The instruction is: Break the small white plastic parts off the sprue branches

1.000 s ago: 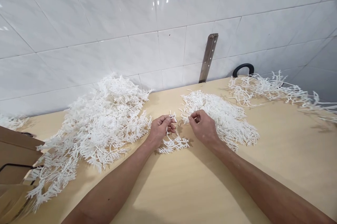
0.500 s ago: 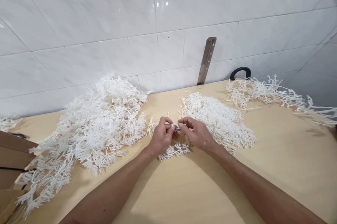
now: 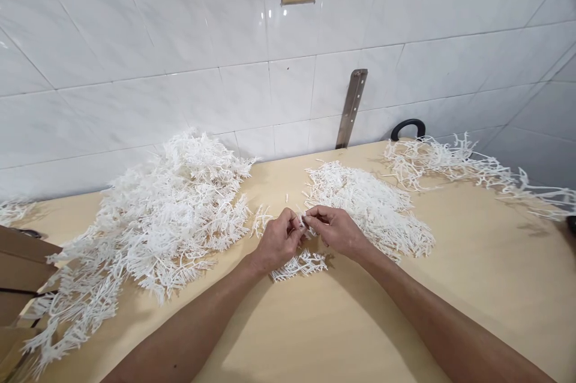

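Observation:
My left hand (image 3: 279,240) and my right hand (image 3: 335,228) meet over the table, thumbs and fingers pinched around a small white branched plastic piece (image 3: 302,219). Most of that piece is hidden by my fingers. Just below them lies a small cluster of white branched pieces (image 3: 300,266) on the tabletop. Left of my hands rises a large tangled heap of white branched pieces (image 3: 180,203). On the right, close to my right hand, is a flatter pile of thin white pieces (image 3: 369,206). A few loose white sprigs (image 3: 261,220) lie beside my left hand.
Longer white branched strands (image 3: 450,161) stretch along the table's back right, near a black curved handle (image 3: 408,129). A metal bracket (image 3: 351,108) stands against the tiled wall (image 3: 180,107). A cardboard box (image 3: 27,272) is at the left edge of the wooden table (image 3: 360,335).
The camera view has tilted slightly, so the scene sits a little lower. Both hands stay together on the small piece, with the fingers slightly shifted.

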Demonstrator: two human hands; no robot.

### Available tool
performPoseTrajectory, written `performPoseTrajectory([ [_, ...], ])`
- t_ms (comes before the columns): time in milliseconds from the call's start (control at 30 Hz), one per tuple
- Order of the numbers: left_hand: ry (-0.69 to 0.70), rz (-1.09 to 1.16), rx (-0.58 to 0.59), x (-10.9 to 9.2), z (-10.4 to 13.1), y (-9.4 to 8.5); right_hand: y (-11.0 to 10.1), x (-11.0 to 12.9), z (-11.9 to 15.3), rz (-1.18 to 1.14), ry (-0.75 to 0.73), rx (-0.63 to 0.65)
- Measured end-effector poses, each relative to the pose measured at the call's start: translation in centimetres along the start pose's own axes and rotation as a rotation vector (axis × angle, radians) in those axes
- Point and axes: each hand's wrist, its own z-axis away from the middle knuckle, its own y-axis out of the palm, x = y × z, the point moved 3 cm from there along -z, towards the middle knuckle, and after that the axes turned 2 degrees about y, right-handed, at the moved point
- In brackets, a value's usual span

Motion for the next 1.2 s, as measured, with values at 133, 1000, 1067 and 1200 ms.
performPoseTrajectory([
  [133, -0.06, 0.107, -0.063, 0.3, -0.2, -0.2, -0.3, -0.6, -0.1, -0.056, 0.092, -0.109],
  [1000, -0.017, 0.405, -0.493, 0.4, -1.7, -3.3, 2.0, 0.2, 1.6, -0.217, 0.221, 0.486],
  [1067, -0.024, 0.377, -0.496, 0.6, -1.8, -3.3, 2.5, 0.3, 1.7, -0.281, 0.232, 0.566],
  [1200, -0.058, 0.389, -0.495, 0.9, -1.9, -3.2, 1.1, -2.2, 0.1, -0.198, 0.237, 0.106],
])
